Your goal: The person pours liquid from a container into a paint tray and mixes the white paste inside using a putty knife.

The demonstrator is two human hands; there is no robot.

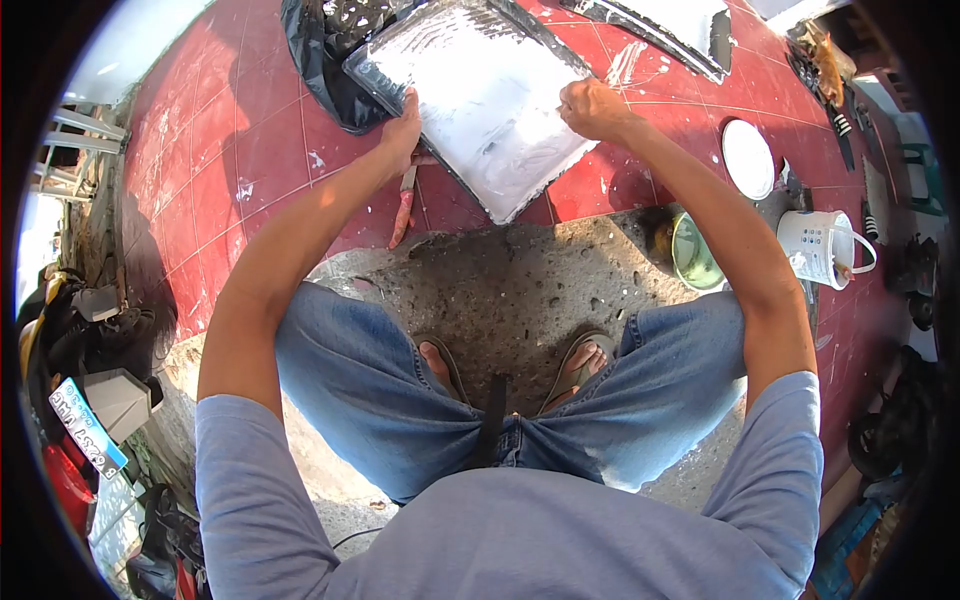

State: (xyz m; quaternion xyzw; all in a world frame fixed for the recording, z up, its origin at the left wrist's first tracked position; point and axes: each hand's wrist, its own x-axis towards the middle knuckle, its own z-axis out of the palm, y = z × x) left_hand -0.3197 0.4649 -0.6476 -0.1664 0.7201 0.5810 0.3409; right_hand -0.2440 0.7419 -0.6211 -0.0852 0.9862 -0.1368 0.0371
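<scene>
A flat rectangular panel (490, 110) with a dark rim lies at an angle in front of me, its face smeared with a white coating. My left hand (404, 132) grips its left edge, thumb on top and the other fingers mostly hidden beneath. At the right edge my right hand (594, 108) is closed in a fist against the white face; whatever its fingers hold is hidden. Just below my left hand, a tool with a red handle (402, 218) and a light blade rests on the red tiles, partly near the panel.
Black plastic (345, 95) lies beyond the panel's left side. Another white-smeared dark panel (665, 30) is at the upper right. A white round lid (748, 158), a green container (695, 252) and a white bucket (820, 248) stand right. The red tiled floor (200, 200) drops to rough concrete.
</scene>
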